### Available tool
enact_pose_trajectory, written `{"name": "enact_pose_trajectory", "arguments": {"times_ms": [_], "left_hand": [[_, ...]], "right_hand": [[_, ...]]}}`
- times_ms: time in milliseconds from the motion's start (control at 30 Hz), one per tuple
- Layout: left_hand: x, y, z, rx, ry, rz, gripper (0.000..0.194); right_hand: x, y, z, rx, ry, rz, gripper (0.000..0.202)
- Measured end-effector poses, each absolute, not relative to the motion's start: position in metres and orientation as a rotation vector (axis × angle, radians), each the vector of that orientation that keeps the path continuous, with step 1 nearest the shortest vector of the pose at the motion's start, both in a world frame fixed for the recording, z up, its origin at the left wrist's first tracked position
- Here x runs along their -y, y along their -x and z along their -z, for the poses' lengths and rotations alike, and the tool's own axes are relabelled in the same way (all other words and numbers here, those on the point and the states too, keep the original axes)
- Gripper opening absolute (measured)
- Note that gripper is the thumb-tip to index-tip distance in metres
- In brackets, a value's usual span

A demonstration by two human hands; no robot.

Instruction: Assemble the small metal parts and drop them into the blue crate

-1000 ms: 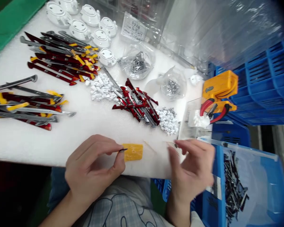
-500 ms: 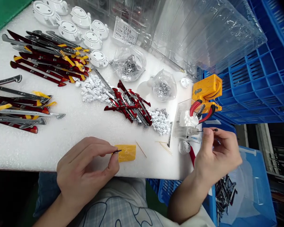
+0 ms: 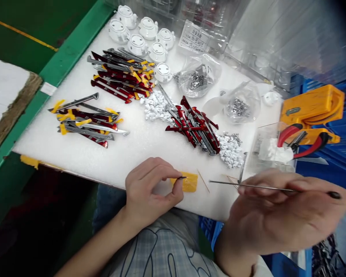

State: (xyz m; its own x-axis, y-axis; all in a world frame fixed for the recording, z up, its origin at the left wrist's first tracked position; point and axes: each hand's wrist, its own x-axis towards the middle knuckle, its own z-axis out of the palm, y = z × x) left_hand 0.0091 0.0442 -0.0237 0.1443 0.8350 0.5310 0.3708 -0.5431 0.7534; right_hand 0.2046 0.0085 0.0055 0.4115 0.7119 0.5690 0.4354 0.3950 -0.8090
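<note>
left hand (image 3: 152, 186) pinching one dark piece (image 3: 182, 177) | right hand (image 3: 288, 219) clamped on one thin rod (image 3: 259, 187) | two clear bags (image 3: 200, 77)

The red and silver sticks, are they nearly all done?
Not all, I think. The upper taped pile and lower taped pile have yellow bits on, so they look done. In hand: the left hand pinches a small dark piece, and the right hand holds a thin rod. The middle pile shows no yellow, so it's probably left to do.
</note>
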Motion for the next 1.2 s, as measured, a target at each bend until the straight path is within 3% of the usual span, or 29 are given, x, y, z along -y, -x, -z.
{"name": "enact_pose_trajectory", "arguments": {"times_ms": [100,533,1200], "left_hand": [[-0.044,-0.01,0.023,-1.146,-1.979,-1.384,0.017],[-0.042,-0.009,0.024,-1.15,-1.961,-1.372,0.018],[-0.044,-0.009,0.024,-1.126,-1.932,-1.421,0.022]], "right_hand": [[-0.021,-0.169,-0.001,1.038,1.088,-0.287,0.009],[-0.022,-0.162,0.004,1.034,1.07,-0.376,0.004],[-0.02,-0.166,0.006,0.984,1.181,-0.332,0.011]]}}
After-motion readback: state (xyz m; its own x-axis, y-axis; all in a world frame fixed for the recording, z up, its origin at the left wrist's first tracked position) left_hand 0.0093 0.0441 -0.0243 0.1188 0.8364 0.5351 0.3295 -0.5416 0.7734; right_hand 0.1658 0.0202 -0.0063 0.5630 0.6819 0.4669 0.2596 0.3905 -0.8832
